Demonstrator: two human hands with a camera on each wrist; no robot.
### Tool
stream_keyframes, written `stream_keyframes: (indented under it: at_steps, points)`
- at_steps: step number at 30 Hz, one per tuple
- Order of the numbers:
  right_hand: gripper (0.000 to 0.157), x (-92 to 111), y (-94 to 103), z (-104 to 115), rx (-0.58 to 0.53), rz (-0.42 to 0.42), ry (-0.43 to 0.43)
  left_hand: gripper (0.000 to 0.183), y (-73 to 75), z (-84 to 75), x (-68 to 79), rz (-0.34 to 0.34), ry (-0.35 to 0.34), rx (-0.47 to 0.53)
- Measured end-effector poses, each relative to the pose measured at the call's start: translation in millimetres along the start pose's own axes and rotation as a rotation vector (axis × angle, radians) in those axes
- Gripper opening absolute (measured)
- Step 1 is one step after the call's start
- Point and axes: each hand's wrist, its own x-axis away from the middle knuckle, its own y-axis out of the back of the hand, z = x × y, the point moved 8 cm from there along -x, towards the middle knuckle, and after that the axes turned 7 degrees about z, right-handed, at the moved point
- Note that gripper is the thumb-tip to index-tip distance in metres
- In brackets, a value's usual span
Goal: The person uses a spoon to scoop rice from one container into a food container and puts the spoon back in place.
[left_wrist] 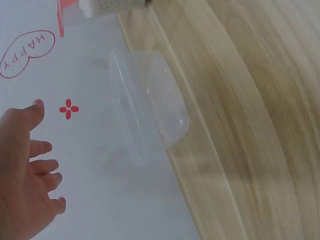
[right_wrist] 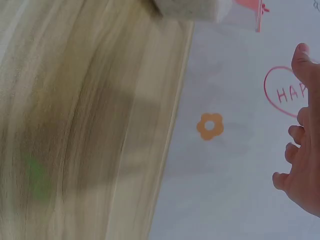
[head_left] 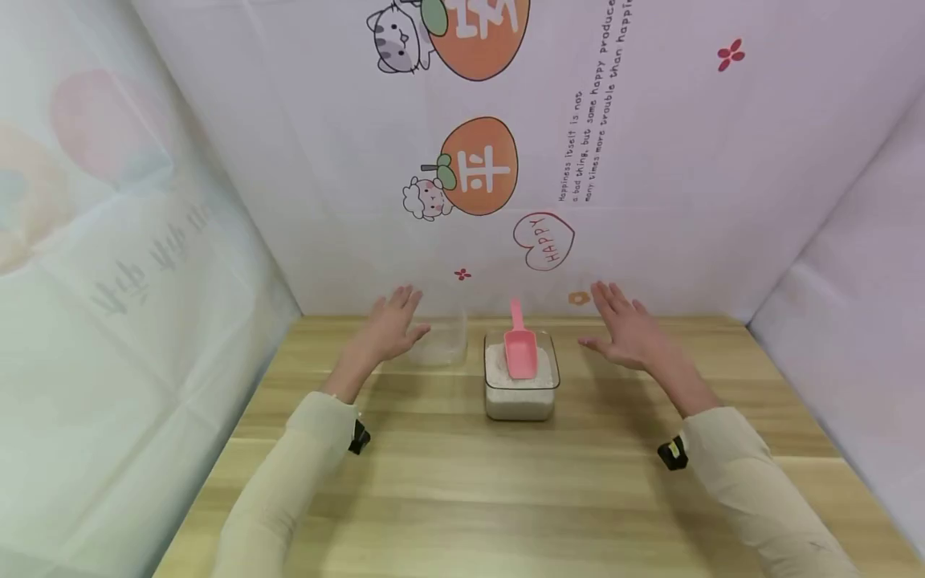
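A clear square container [head_left: 520, 403] filled with pale grains stands on the wooden table, and a pink scoop [head_left: 521, 353] lies on the grains with its handle pointing to the back. To its left is an empty-looking translucent plastic box [head_left: 442, 341], seen closer in the left wrist view as a clear box [left_wrist: 155, 100]. My left hand [head_left: 392, 327] hovers beside that box with fingers spread, holding nothing. On the other side, my right hand [head_left: 627, 333] is held above the table, fingers extended, apart from the grain container. Both hands touch no object that I can see.
Behind the wooden table [head_left: 506, 498] hangs a white printed sheet [head_left: 650, 160] with cartoon fruit and lettering. Similar white sheets enclose the left [head_left: 108, 361] and right sides. A dark wrist device [head_left: 674, 453] sits at each sleeve cuff.
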Motion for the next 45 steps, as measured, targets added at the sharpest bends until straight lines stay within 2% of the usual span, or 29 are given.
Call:
stream_keyframes:
  at_steps: [6, 12, 18, 24, 31, 42, 45]
  points:
    - [0.098, 12.2, -6.1, 30.1, 0.05, -0.028, 0.104, 0.07, -8.0, -18.2, 4.7, -0.014, -0.122, 0.065]
    - [0.098, 14.6, -12.1, 61.8, 0.118, -0.022, 0.228, 0.069, -6.2, -28.8, -1.2, -0.016, -0.181, 0.073]
    - [0.095, 15.4, -24.9, 81.9, 0.103, 0.01, 0.301, 0.067, -5.2, -44.3, -8.4, 0.013, -0.244, 0.074]
    - [0.09, 18.0, -37.8, 91.3, 0.11, 0.017, 0.346, 0.066, -6.8, -62.9, -17.2, 0.042, -0.292, 0.04]
    - [0.081, 18.2, -46.1, 99.4, 0.069, 0.024, 0.39, 0.065, -7.1, -82.9, -35.6, 0.086, -0.314, 0.017]
    - [0.076, 17.1, -45.8, 96.5, 0.071, 0.037, 0.371, 0.056, -4.3, -121.6, -73.5, 0.102, -0.47, -0.021]
    - [0.076, 17.5, -43.8, 97.2, 0.066, 0.039, 0.364, 0.052, -5.1, -130.0, -81.1, 0.092, -0.526, -0.073]
